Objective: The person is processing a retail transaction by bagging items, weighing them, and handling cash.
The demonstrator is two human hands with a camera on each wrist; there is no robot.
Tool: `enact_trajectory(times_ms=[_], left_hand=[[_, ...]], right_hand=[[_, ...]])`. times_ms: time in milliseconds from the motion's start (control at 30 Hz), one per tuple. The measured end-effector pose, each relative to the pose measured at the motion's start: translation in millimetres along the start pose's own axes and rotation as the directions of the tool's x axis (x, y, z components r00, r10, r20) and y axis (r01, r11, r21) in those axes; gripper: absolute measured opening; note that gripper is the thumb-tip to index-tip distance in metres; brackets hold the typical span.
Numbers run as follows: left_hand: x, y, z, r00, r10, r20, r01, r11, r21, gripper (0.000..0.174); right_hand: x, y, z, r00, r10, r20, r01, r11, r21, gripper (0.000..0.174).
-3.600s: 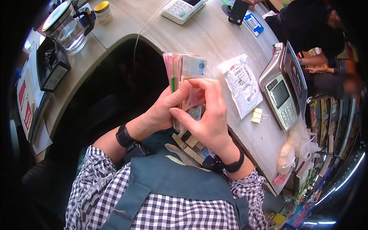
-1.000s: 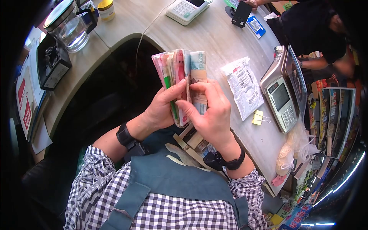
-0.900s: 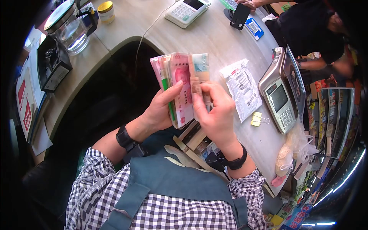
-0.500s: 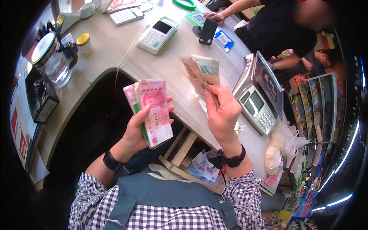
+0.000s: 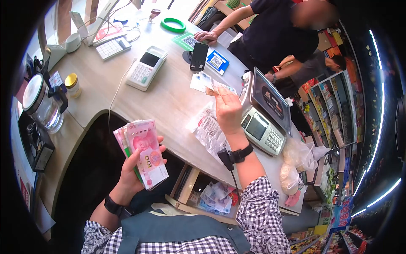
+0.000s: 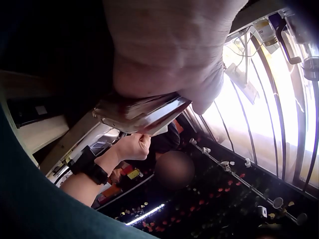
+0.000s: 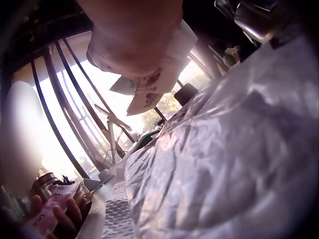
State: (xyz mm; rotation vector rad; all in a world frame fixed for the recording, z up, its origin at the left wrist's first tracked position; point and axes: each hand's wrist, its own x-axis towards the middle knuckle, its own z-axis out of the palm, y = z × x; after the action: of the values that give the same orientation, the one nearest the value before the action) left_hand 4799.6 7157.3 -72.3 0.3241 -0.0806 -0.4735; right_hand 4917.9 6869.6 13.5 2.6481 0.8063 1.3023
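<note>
My left hand [image 5: 128,175] grips a thick stack of banknotes [image 5: 146,148], a pink 100 note on top and a green strip along its left side. This stack is held over the drawer side of the counter. Stretched forward over the counter, my right hand [image 5: 229,111] pinches several loose banknotes [image 5: 207,81]. In the right wrist view those notes [image 7: 154,89] stick out below the hand. A crumpled white plastic parcel [image 5: 209,131] lies on the counter beneath my right wrist. Beyond the notes, a person in black [image 5: 275,36] leans on the counter.
A weighing scale [image 5: 264,131] stands right of my forearm, with plastic bags [image 5: 294,165] near it. An open drawer [image 5: 181,186] holds more notes. A card reader [image 5: 146,67], a phone [image 5: 198,56], a blue code card [image 5: 217,62] and a glass jug [image 5: 44,103] occupy the counter.
My right hand has drawn notes away from the stack and moved forward across the counter with them. My left hand has lowered leftward with the stack. The head view has turned toward the person opposite.
</note>
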Motion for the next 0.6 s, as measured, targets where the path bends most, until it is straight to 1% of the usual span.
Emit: enact_trajectory(times_ms=[33,100,133,233,300,333,400,433,467,533,567,600], left_hand=[[0,1,-1,0.999,0.005,0.035,-0.005,1.000,-0.010,0.064],[1,3,-1,0.999,0.011,0.043,-0.010,1.000,-0.013,0.064],[1,3,-1,0.999,0.017,0.046,-0.017,1.000,-0.018,0.065],[2,2,-2,0.998,0.019,0.058,-0.018,1.000,-0.018,0.066],[2,3,-1,0.999,0.015,0.052,-0.015,1.000,-0.007,0.066],[2,3,0,0.999,0.016,0.051,-0.016,1.000,0.000,0.066],[2,3,2,0.999,0.016,0.029,-0.017,1.000,0.021,0.068],[2,2,2,1.000,0.023,0.012,-0.023,0.999,0.043,0.070],[3,3,2,1.000,0.019,0.007,-0.019,0.999,0.042,0.070],[2,3,1,1.000,0.008,-0.002,-0.008,0.999,0.041,0.070],[2,4,0,1.000,0.009,0.008,-0.009,0.999,0.041,0.070],[2,4,0,1.000,0.005,-0.003,-0.004,0.999,0.042,0.070]], right_hand=[[-1,2,4,0.999,-0.026,0.031,0.027,0.998,-0.054,0.015],[-4,7,10,0.994,-0.073,0.087,0.084,0.988,-0.132,0.015],[-5,9,13,0.994,-0.071,0.086,0.082,0.988,-0.132,0.015],[-10,19,24,0.993,-0.047,0.106,0.066,0.980,-0.186,0.015],[-17,30,37,0.981,0.028,0.191,0.017,0.974,-0.227,0.021],[-13,27,35,0.981,0.027,0.191,0.017,0.974,-0.227,0.021],[-11,17,31,0.923,0.234,0.305,-0.223,0.972,-0.071,0.030],[-12,14,28,0.874,0.295,0.387,-0.311,0.950,-0.023,0.037],[-12,12,25,0.871,0.297,0.392,-0.314,0.949,-0.021,0.037],[-14,7,15,0.875,0.304,0.378,-0.362,0.928,0.090,0.037],[-15,6,11,0.889,0.291,0.353,-0.346,0.932,0.104,0.037],[-17,3,7,0.886,0.294,0.360,-0.353,0.929,0.110,0.037]])
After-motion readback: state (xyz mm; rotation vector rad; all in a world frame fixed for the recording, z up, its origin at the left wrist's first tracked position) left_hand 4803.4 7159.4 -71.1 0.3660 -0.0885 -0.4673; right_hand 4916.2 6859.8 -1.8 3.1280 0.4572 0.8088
